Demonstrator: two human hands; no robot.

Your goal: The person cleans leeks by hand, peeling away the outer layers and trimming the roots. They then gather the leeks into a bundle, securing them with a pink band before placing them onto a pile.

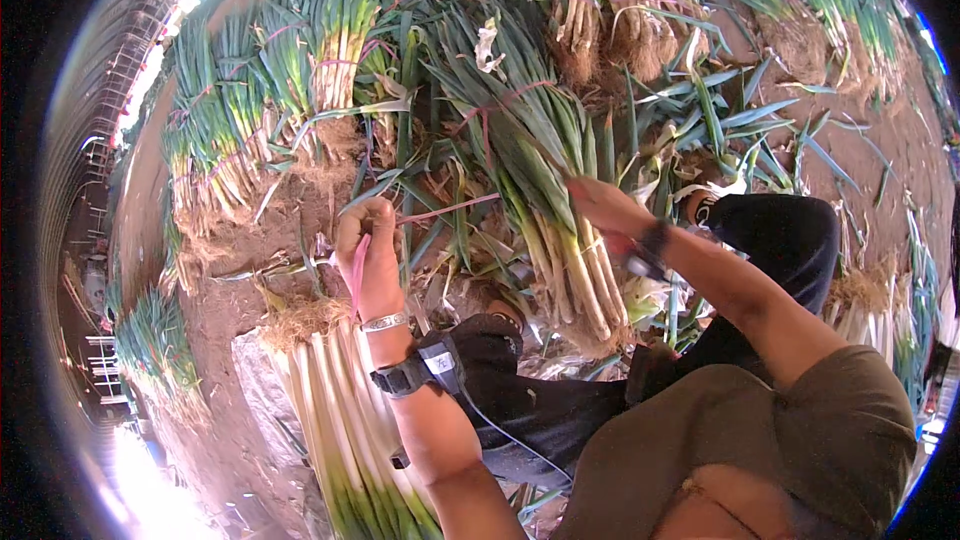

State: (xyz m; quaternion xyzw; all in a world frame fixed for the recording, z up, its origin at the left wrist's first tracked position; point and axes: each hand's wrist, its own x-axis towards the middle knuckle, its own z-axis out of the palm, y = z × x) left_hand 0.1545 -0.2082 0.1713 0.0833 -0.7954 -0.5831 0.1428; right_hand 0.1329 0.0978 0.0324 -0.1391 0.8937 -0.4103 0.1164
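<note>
My left hand (pixel 370 251) pinches a pink tie strip (pixel 450 208), which stretches tightly to the left side of a large bundle of Welsh onions or leeks (pixel 555 232). A loose end hangs down along the palm. Another pink band crosses the bundle's green leaves; its pale stalks and roots point towards me. At the bundle's right side is my right hand (pixel 611 210), blurred by motion, with its fingertips against the leaves. Whether those fingers grip anything is unclear. Below my left hand lies a pile of long white stalks (pixel 337 397), roots facing away from me.
Tied bundles (pixel 341 52) stand in a row at the left, with more bundles (pixel 615 7) at the back. Loose leaves and trimmings (pixel 727 120) litter the soil floor (pixel 232 345). My bent leg (pixel 780 240) is beside my right forearm. White stalks (pixel 870 315) lie far right.
</note>
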